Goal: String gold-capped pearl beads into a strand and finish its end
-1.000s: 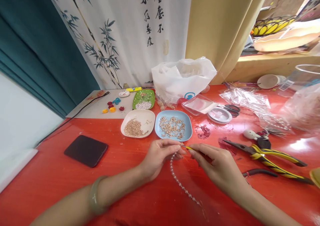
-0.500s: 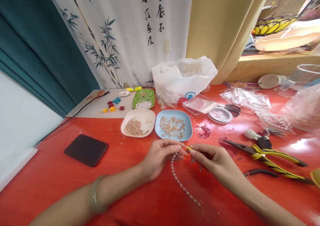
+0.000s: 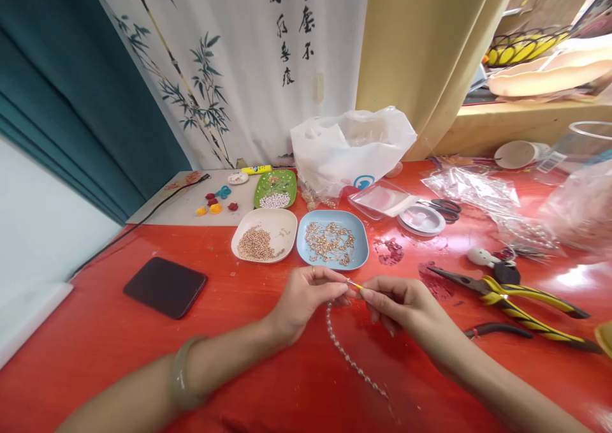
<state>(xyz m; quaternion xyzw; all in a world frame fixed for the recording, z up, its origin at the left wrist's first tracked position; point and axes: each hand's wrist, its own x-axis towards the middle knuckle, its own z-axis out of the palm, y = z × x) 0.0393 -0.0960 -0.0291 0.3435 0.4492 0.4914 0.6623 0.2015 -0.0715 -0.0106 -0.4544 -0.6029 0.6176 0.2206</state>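
Note:
My left hand (image 3: 313, 298) is closed, thumb and forefinger pinching the upper end of a beaded chain (image 3: 345, 350). From those fingers the chain curves down toward me, its thin loose end lying on the red table. My right hand (image 3: 399, 302) is closed on a thin tool with a yellow handle (image 3: 356, 285); its metal tip meets my left fingertips, where the exact contact is hidden. Just beyond my hands sits a blue dish (image 3: 333, 266) of gold-coloured findings. Left of it is a cream dish (image 3: 287, 219) with small gold beads (image 3: 257, 244).
A green tray (image 3: 289, 181) holds white beads. Behind stands a white plastic bag (image 3: 335, 146). To the right lie yellow-black pliers (image 3: 502, 296), scissors (image 3: 447, 210), a spool (image 3: 421, 219) and clear bags (image 3: 473, 187). A black phone (image 3: 165, 286) lies at left.
The tool has shifted slightly, its tip now closer against my left fingertips. My left thumb has moved a little, covering the chain's top end. My right fingers have shifted slightly.

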